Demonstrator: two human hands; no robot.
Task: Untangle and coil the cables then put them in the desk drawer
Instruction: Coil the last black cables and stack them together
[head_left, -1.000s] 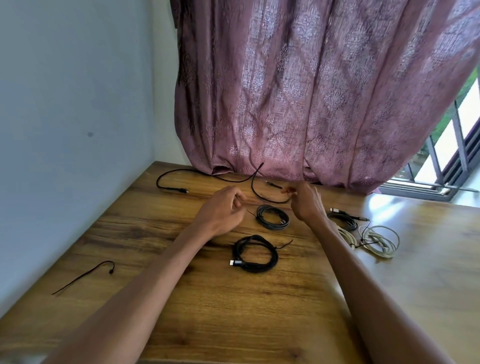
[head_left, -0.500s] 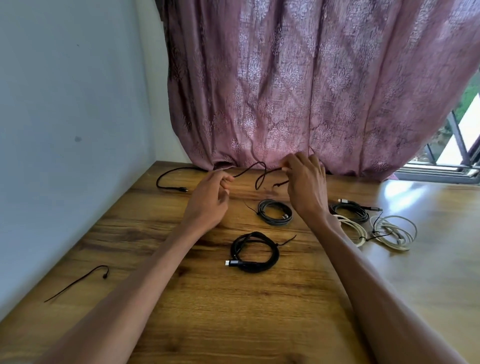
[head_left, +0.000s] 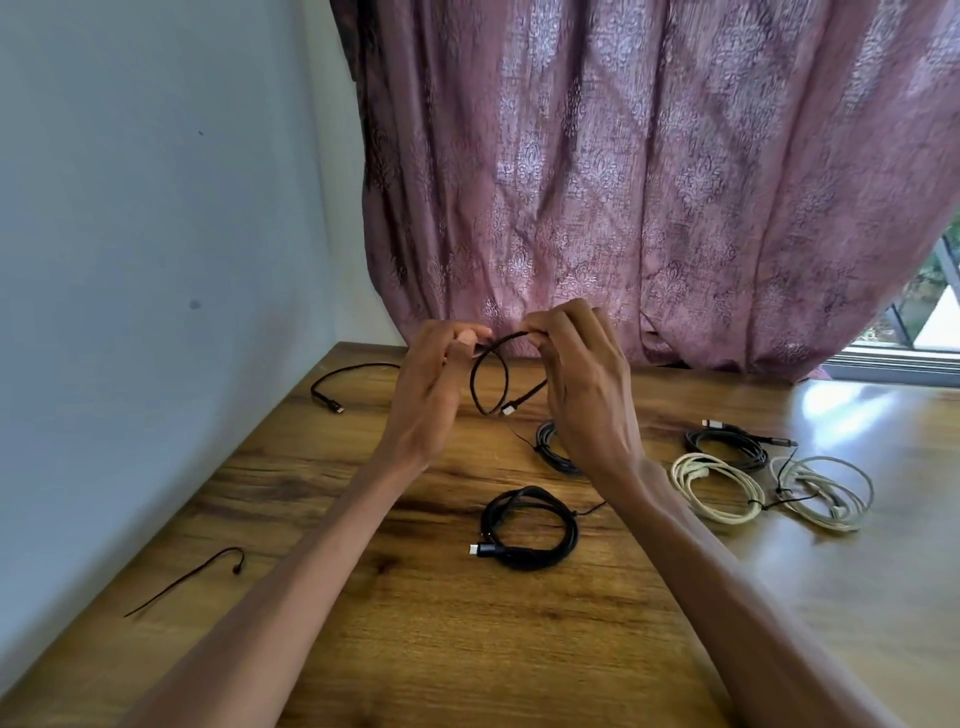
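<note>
Black cable in hand (head_left: 480, 382): a thin dark lead raised above the desk, bent into one small loop between both hands, its pale plug end hanging at the bottom of the loop; its other end trails left along the desk to a plug near the wall.
Left hand (head_left: 428, 395): fingertips pinch the loop's top left part.
Right hand (head_left: 579, 384): fingers curl over and pinch the cable at the loop's top right.
Coiled black cable (head_left: 530, 527): lies flat on the desk below the hands, plug pointing left.
Grey coil (head_left: 553, 449): on the desk, partly hidden behind the right wrist.
Dark coil (head_left: 727, 444): farther right, plugs showing at its top.
Cream coils: one (head_left: 717, 486) just beside another (head_left: 826, 491), right of the right forearm.
Loose black tie (head_left: 182, 582): lies apart near the desk's left edge.
Wooden desk (head_left: 467, 649): brown grain, glossy at right.
Backdrop: pink patterned curtain (head_left: 623, 182) behind; pale wall (head_left: 156, 208) at left.
</note>
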